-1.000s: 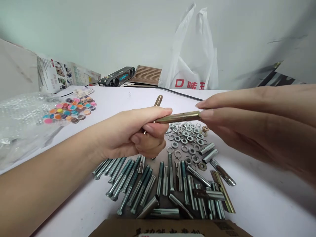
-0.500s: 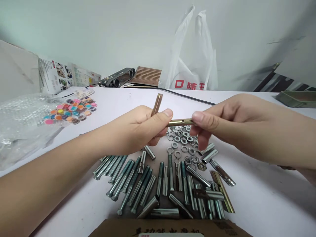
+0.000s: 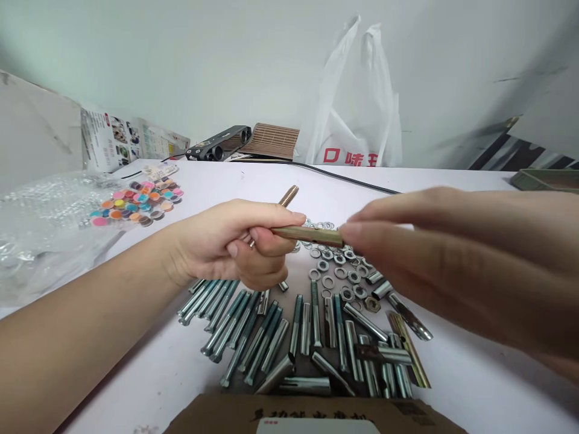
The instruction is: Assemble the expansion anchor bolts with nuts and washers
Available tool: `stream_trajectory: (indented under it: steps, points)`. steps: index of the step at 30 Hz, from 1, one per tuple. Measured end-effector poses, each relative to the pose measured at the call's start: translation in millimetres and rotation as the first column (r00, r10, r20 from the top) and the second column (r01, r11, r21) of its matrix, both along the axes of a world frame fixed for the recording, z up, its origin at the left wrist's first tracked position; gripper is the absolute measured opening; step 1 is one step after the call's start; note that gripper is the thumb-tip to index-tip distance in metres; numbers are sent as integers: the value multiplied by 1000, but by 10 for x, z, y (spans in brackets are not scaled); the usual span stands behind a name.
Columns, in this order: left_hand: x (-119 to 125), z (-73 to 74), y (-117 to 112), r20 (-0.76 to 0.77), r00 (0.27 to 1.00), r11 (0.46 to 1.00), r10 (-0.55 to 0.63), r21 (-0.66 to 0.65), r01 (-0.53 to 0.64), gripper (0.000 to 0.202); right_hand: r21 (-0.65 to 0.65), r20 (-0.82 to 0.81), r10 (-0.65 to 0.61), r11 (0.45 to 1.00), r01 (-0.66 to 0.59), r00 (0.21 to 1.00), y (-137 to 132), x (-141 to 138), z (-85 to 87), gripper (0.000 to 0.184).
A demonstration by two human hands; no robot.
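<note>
My left hand [image 3: 253,241] is closed around a brass-coloured metal sleeve [image 3: 312,235], which points right with its end uncovered. A brass-coloured threaded bolt [image 3: 289,196] sticks up behind the thumb of the same hand. My right hand [image 3: 452,259] is smeared by motion, its fingers stretched out and their tips at the sleeve's right end; whether they touch it I cannot tell. Below the hands lie silver bolts [image 3: 235,328], silver sleeves [image 3: 368,322] and another brass-coloured sleeve [image 3: 409,349]. Washers and nuts [image 3: 339,274] are scattered just beneath the held sleeve.
A cardboard box [image 3: 208,416] stands at the near edge. Coloured discs [image 3: 136,202] and bubble wrap [image 3: 40,223] lie on the left. A black cable [image 3: 335,176] crosses the back, before a white plastic bag [image 3: 357,108]. A green tray [image 3: 543,179] sits far right.
My left hand has turned and dropped slightly, its fingers now wrapped under the sleeve. My right hand has left its thumb-and-finger grip on the sleeve and stretched its fingers. The bolt leans further right.
</note>
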State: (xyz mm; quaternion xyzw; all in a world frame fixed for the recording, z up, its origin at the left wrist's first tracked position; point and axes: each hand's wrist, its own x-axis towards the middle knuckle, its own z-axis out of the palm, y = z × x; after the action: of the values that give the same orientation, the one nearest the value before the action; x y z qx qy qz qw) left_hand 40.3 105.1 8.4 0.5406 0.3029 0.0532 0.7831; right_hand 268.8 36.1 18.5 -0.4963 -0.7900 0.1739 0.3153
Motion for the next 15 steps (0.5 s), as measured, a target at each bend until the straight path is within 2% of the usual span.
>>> stream_trajectory:
  steps: [1,3,4,5,6,8,9,11,12,14,15]
  points:
    - [8,-3,-10,6,1000,1000,11,13,-11,57,40,10,-21,999,21,1000,-4,-12,-23,36]
    - [35,-7,-32,16,999,997,44,64,-45,56,-59,-35,-44,997,42,998,-4,-36,-75,69]
    - [52,-9,-42,15,998,993,65,98,-66,55,-164,-62,-39,986,28,997,-1,-46,-96,65]
    - [70,-9,-49,7,996,987,86,136,-86,53,-283,-83,-25,959,0,996,6,-54,-110,54]
    - [87,-8,-55,-4,995,979,104,178,-102,52,-377,-103,-10,926,-30,995,16,-59,-117,51]
    - [113,-2,-59,-40,992,959,120,263,-105,51,-482,-113,14,873,-67,993,41,-60,-113,68]
    - [121,1,-57,-63,991,949,120,301,-95,51,-494,-99,15,867,-62,995,53,-56,-105,69]
    - [128,-3,-48,-108,987,933,122,351,-77,51,-435,-36,-3,900,-13,999,67,-47,-90,61]
    - [128,-11,-41,-120,985,931,123,357,-72,51,-367,5,-8,930,9,1000,67,-43,-85,54]
    - [125,-38,-28,-89,986,940,138,324,-102,50,-156,75,-25,987,36,997,58,-43,-88,40]
    - [123,-54,-22,-44,987,951,152,280,-133,49,-25,108,-39,999,42,993,52,-45,-94,34]
